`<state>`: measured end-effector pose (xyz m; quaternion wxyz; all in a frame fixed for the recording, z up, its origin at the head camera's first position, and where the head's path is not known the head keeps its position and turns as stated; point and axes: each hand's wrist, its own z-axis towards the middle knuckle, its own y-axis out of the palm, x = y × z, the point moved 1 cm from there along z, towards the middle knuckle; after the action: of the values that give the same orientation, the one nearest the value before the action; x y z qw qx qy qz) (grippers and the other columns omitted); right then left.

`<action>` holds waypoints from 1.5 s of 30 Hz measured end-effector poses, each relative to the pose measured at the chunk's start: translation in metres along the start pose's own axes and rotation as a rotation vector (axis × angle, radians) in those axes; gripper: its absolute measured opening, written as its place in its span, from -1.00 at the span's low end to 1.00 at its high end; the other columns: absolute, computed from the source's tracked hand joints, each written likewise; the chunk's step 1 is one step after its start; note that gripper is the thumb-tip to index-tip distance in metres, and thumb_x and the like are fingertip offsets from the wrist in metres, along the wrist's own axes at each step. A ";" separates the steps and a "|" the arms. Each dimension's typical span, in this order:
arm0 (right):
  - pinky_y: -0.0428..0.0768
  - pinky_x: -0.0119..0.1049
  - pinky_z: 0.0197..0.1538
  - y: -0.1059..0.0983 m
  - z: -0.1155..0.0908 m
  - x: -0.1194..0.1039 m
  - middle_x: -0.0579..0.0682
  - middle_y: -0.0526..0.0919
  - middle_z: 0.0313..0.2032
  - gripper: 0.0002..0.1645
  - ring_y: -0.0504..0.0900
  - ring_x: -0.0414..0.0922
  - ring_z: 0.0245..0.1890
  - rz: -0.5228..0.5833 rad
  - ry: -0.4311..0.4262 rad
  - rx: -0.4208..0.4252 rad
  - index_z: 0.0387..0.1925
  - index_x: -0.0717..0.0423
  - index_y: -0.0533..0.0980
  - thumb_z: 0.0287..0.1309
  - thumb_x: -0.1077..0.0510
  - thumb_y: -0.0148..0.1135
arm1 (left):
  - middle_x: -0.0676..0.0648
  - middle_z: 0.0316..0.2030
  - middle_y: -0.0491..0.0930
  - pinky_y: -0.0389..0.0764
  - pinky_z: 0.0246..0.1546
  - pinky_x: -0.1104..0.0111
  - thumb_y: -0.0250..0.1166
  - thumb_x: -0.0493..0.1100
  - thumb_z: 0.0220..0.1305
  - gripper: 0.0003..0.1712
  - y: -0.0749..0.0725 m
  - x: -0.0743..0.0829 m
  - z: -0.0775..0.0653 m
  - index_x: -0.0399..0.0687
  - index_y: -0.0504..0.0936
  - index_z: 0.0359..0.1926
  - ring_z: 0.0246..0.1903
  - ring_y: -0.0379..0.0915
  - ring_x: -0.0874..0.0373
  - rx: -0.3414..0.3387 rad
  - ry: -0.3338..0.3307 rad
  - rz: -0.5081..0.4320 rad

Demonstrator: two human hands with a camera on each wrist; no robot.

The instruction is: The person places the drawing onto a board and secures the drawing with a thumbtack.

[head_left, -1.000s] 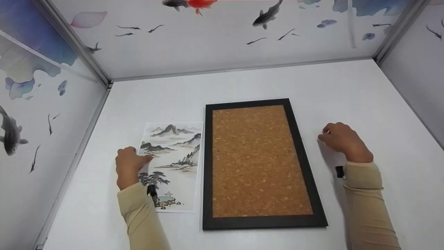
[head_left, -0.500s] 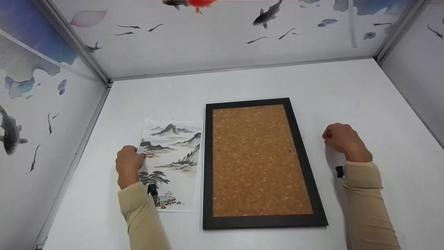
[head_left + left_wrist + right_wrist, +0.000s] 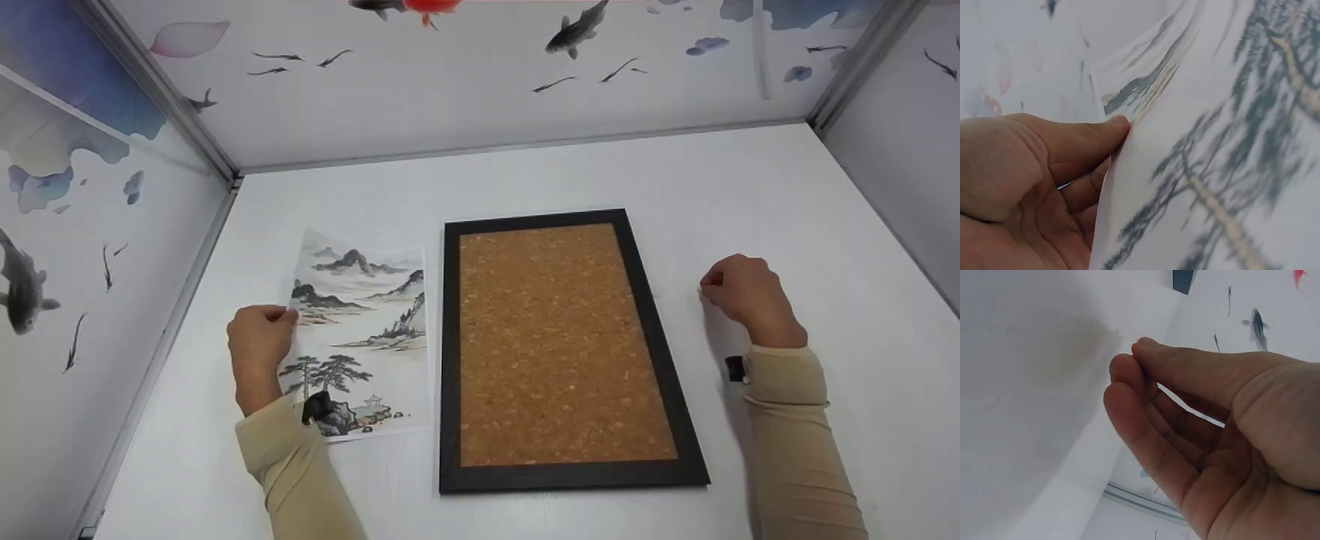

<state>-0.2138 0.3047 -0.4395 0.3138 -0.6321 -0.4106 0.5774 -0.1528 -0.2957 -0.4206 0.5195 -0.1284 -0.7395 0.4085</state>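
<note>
My left hand [image 3: 259,349] pinches the left edge of a sheet of paper [image 3: 390,322] printed with an ink landscape of mountains, pines and a pavilion. In the left wrist view the thumb [image 3: 1117,122] presses on the printed side, the other fingers are partly hidden behind it, and the sheet bends at the grip. Right of the paper lies a black-framed cork board [image 3: 562,345], flat on the table. On its far side my right hand [image 3: 750,300] hovers with fingers loosely curled. Thumb and fingertips meet in the right wrist view, and nothing shows between them.
The white table [image 3: 525,180] is bounded by white panels [image 3: 480,97] printed with fish and petals at the back and both sides. Metal posts stand at the back corners. Dark wrist cameras [image 3: 735,369] sit at both cuffs.
My left thumb has come down on the paper's edge. The sheet has lifted and moved slightly left and away, off the frame's side. My right hand's fingertips have drawn together; the board stays put.
</note>
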 end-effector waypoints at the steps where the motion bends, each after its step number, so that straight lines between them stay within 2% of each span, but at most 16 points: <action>1: 0.55 -0.20 -0.41 -0.001 0.000 0.000 0.43 0.68 -0.23 -0.75 0.65 0.11 -0.39 0.006 -0.002 0.009 -0.15 0.55 0.63 0.29 0.34 0.24 | -0.48 0.17 0.55 0.55 0.13 -0.11 0.13 -0.18 0.52 -0.53 -0.002 0.002 -0.001 -0.47 0.54 0.25 0.15 0.51 -0.36 -0.001 0.002 -0.020; 5: 0.49 -0.28 -0.45 -0.002 -0.003 -0.002 0.42 0.70 -0.25 -0.74 0.67 0.12 -0.37 0.029 -0.009 0.061 -0.13 0.56 0.63 0.33 0.35 0.20 | -0.46 0.18 0.55 0.52 0.19 -0.10 0.13 -0.15 0.54 -0.52 -0.011 0.009 -0.006 -0.44 0.54 0.27 0.18 0.49 -0.34 0.003 0.016 -0.072; 9: 0.48 -0.28 -0.44 -0.005 -0.006 -0.007 0.38 0.72 -0.30 -0.76 0.67 0.12 -0.37 0.061 -0.014 0.128 -0.15 0.51 0.65 0.36 0.34 0.19 | -0.45 0.15 0.59 0.53 0.16 -0.05 0.15 -0.13 0.53 -0.53 -0.020 0.016 -0.012 -0.42 0.58 0.23 0.15 0.52 -0.30 0.056 0.048 -0.132; 12: 0.49 -0.26 -0.42 -0.009 -0.009 -0.012 0.36 0.73 -0.30 -0.76 0.68 0.13 -0.35 0.086 -0.028 0.174 -0.14 0.48 0.66 0.37 0.32 0.19 | -0.43 0.10 0.63 0.56 0.04 0.11 0.17 -0.10 0.51 -0.54 -0.026 0.020 -0.017 -0.39 0.62 0.20 0.09 0.56 -0.21 0.119 0.070 -0.189; 16: 0.50 -0.29 -0.41 -0.016 -0.013 -0.017 0.38 0.74 -0.25 -0.75 0.71 0.17 -0.30 0.111 -0.045 0.230 -0.09 0.45 0.66 0.39 0.30 0.18 | -0.35 0.05 0.67 0.52 -0.12 0.40 0.23 -0.08 0.49 -0.55 -0.033 0.028 -0.023 -0.35 0.65 0.18 -0.05 0.59 0.04 0.198 0.082 -0.281; 19: 0.48 -0.36 -0.40 -0.021 -0.016 -0.022 0.37 0.75 -0.22 -0.74 0.73 0.19 -0.26 0.126 -0.047 0.272 -0.06 0.43 0.66 0.40 0.29 0.18 | -0.16 -0.10 0.72 0.52 -0.19 0.51 0.27 -0.08 0.46 -0.57 -0.037 0.034 -0.028 -0.32 0.68 0.15 -0.20 0.56 0.25 0.239 0.078 -0.367; 23: 0.44 -0.43 -0.40 -0.026 -0.018 -0.031 0.36 0.76 -0.21 -0.74 0.73 0.20 -0.23 0.135 -0.057 0.327 -0.03 0.39 0.67 0.40 0.28 0.22 | 0.16 -0.31 0.65 0.54 -0.18 0.51 0.31 -0.10 0.43 -0.57 -0.039 0.039 -0.031 -0.35 0.68 0.14 -0.26 0.53 0.33 0.260 0.077 -0.520; 25: 0.42 -0.46 -0.41 -0.029 -0.019 -0.036 0.34 0.76 -0.22 -0.75 0.74 0.17 -0.25 0.140 -0.063 0.353 -0.03 0.36 0.68 0.39 0.27 0.24 | 0.21 -0.34 0.65 0.53 -0.14 0.48 0.34 -0.13 0.41 -0.57 -0.037 0.043 -0.031 -0.38 0.67 0.13 -0.22 0.54 0.29 0.260 0.090 -0.605; 26: 0.41 -0.47 -0.41 -0.031 -0.020 -0.039 0.33 0.77 -0.23 -0.75 0.74 0.10 -0.29 0.145 -0.065 0.364 -0.03 0.35 0.68 0.39 0.26 0.25 | 0.20 -0.34 0.65 0.53 -0.12 0.46 0.35 -0.14 0.40 -0.57 -0.036 0.045 -0.031 -0.39 0.67 0.13 -0.20 0.54 0.27 0.261 0.099 -0.640; 30: 0.38 -0.55 -0.42 -0.038 -0.023 -0.050 0.28 0.78 -0.26 -0.79 0.62 -0.35 -0.44 0.156 -0.092 0.433 -0.07 0.29 0.71 0.35 0.27 0.29 | 0.16 -0.31 0.68 0.52 -0.06 0.42 0.38 -0.15 0.38 -0.58 -0.028 0.055 -0.030 -0.41 0.68 0.10 -0.12 0.53 0.22 0.275 0.135 -0.738; 33: 0.36 -0.61 -0.39 -0.044 -0.026 -0.059 0.26 0.78 -0.28 -0.81 0.45 -0.57 -0.48 0.157 -0.122 0.482 -0.09 0.27 0.73 0.33 0.28 0.32 | 0.13 -0.35 0.68 0.53 -0.17 0.45 0.39 -0.18 0.37 -0.61 -0.023 0.064 -0.032 -0.43 0.69 0.07 -0.23 0.52 0.23 0.311 0.173 -0.820; 36: 0.35 -0.63 -0.36 -0.051 -0.029 -0.069 0.26 0.78 -0.28 -0.81 0.41 -0.62 -0.47 0.164 -0.143 0.508 -0.09 0.27 0.73 0.33 0.28 0.32 | 0.08 -0.44 0.68 0.49 -0.36 0.49 0.38 -0.24 0.36 -0.64 -0.018 0.074 -0.035 -0.49 0.69 0.02 -0.42 0.45 0.24 0.340 0.211 -0.940; 38: 0.35 -0.62 -0.34 -0.055 -0.031 -0.075 0.26 0.79 -0.28 -0.81 0.41 -0.63 -0.47 0.168 -0.156 0.525 -0.09 0.26 0.73 0.33 0.27 0.32 | 0.05 -0.48 0.68 0.47 -0.42 0.51 0.37 -0.26 0.36 -0.66 -0.014 0.080 -0.036 -0.51 0.69 0.01 -0.50 0.42 0.26 0.334 0.222 -1.014; 41: 0.35 -0.62 -0.32 -0.061 -0.033 -0.083 0.26 0.79 -0.28 -0.81 0.41 -0.67 -0.48 0.183 -0.174 0.539 -0.09 0.25 0.73 0.34 0.25 0.32 | 0.04 -0.48 0.70 0.47 -0.45 0.52 0.35 -0.27 0.38 -0.66 -0.006 0.089 -0.039 -0.52 0.68 0.02 -0.52 0.43 0.28 0.288 0.220 -1.077; 45: 0.36 -0.60 -0.30 -0.068 -0.037 -0.093 0.26 0.79 -0.28 -0.81 0.44 -0.70 -0.49 0.207 -0.196 0.551 -0.09 0.22 0.74 0.34 0.23 0.33 | 0.04 -0.46 0.71 0.47 -0.48 0.51 0.34 -0.27 0.39 -0.67 0.010 0.100 -0.040 -0.50 0.69 0.02 -0.54 0.45 0.29 0.205 0.200 -1.114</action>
<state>-0.1877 0.2569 -0.3312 0.3717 -0.5030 -0.2006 0.7540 -0.1630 -0.2091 -0.3562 0.7336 0.2934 -0.5993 0.1287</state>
